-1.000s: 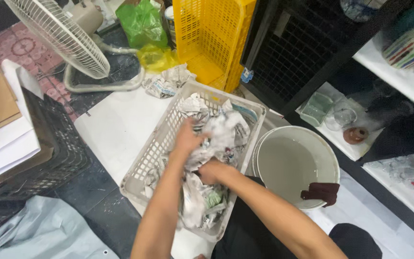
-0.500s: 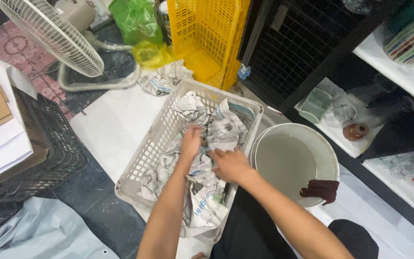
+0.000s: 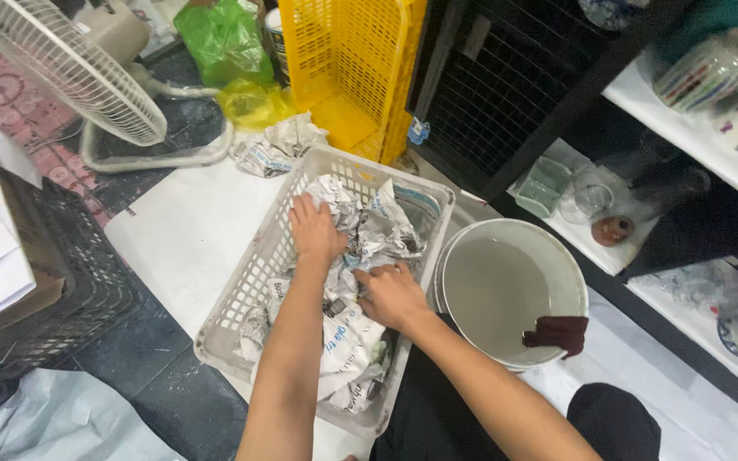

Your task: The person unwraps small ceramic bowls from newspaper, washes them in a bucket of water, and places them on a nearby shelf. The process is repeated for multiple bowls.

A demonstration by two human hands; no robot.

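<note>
Fingers of left hand (image 3: 316, 230) bent down over crumpled newspaper (image 3: 360, 248), pressed on top of it. Fingertips tucked into the folds and hidden. Fingers of right hand (image 3: 390, 294) curled, knuckles up, gripping more paper. Tips out of sight too, so hard to tell whether pinching one wad or just pushing.

Crumpled newspaper piled inside white plastic basket (image 3: 241, 299) with holes in its walls. Basket on the floor, partly on a white sheet (image 3: 181, 230). Whatever sits under the paper fully covered. Near corner of basket hidden by the arms.

Just to the right, touching the basket or very close: white bucket (image 3: 506, 290) with cloudy water. Dark brown rag (image 3: 561, 331) hanging over its rim. Bottom of bucket cut off by a dark knee (image 3: 617, 423).

Behind the basket: loose newspaper wad (image 3: 275, 147), yellow crate (image 3: 352, 68) standing upright, green plastic bag (image 3: 224, 38), yellow plastic bag (image 3: 254, 102). Top of crate cut off by the picture edge.

Far left: white fan (image 3: 70, 68), only part of its round cage showing. Black basket (image 3: 53, 299) below it, half in shadow.

Right side: shelf with painted bowls (image 3: 711, 64) and clear glass cups (image 3: 587, 198), blurry and hard to make out.
</note>
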